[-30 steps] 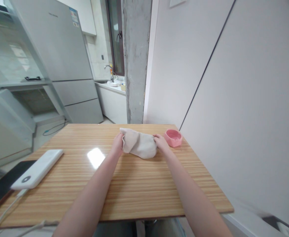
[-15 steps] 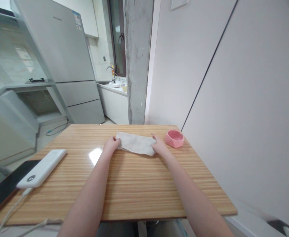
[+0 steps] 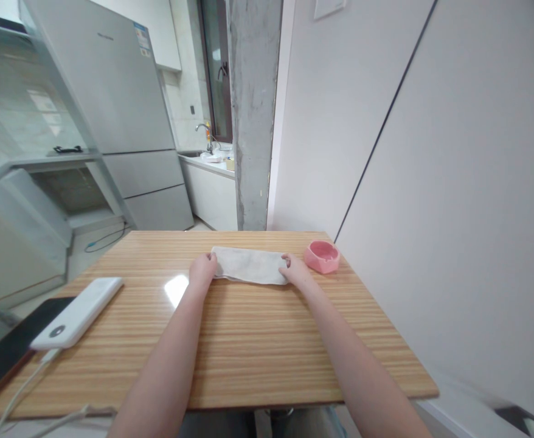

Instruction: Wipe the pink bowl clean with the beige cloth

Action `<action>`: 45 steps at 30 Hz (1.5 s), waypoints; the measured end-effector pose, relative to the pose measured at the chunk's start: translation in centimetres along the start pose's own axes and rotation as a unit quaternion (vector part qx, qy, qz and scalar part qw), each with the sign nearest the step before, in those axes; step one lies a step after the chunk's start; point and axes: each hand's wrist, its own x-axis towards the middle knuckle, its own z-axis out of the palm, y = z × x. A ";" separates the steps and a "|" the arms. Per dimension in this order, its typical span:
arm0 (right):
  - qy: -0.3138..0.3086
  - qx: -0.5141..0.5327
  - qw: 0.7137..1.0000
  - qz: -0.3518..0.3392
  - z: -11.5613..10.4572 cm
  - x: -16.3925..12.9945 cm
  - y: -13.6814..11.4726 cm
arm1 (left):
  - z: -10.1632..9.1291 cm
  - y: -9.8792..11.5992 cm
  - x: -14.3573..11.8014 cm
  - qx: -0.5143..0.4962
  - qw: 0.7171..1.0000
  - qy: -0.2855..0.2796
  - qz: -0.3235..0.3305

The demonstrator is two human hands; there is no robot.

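Note:
A pale grey-white folded cloth [image 3: 250, 266] lies as a long flat strip across the far middle of the wooden table [image 3: 267, 340]. My left hand [image 3: 202, 271] is closed on its left end, the fingertips pinching the edge. At the other end, my right hand [image 3: 294, 271] grips the cloth's right edge between thumb and curled fingers. Just right of that hand stands a pink faceted ashtray [image 3: 322, 257], apart from both hands and the cloth.
On the table's left lie a white power bank [image 3: 78, 313] with a cable [image 3: 25, 386] plugged in and a dark phone-like slab [image 3: 16, 347] partly beneath it. A white wall [image 3: 431, 213] runs along the right. Beyond the table are a fridge [image 3: 107, 91] and a concrete pillar [image 3: 255, 115].
The cloth has been laid flatter and straighter, its right end now level with the left. My left hand shifted slightly left; my right hand's fingers have curled in more.

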 end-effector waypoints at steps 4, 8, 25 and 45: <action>0.025 -0.002 1.000 0.000 -0.7 0.2 0.2 | -0.5 -0.2 0.0 0.033 0.999 0.001 -0.002; 0.038 0.003 0.999 0.002 -1.1 0.0 0.0 | -0.4 -0.3 0.0 0.082 0.997 -0.016 0.000; -0.094 0.093 0.984 0.118 -2.0 -0.9 -1.8 | -0.4 -0.4 0.5 0.105 0.994 -0.016 -0.007; -0.067 -0.085 0.985 -0.134 0.6 -1.5 -1.2 | -1.6 1.8 -0.9 -0.037 0.977 0.163 0.131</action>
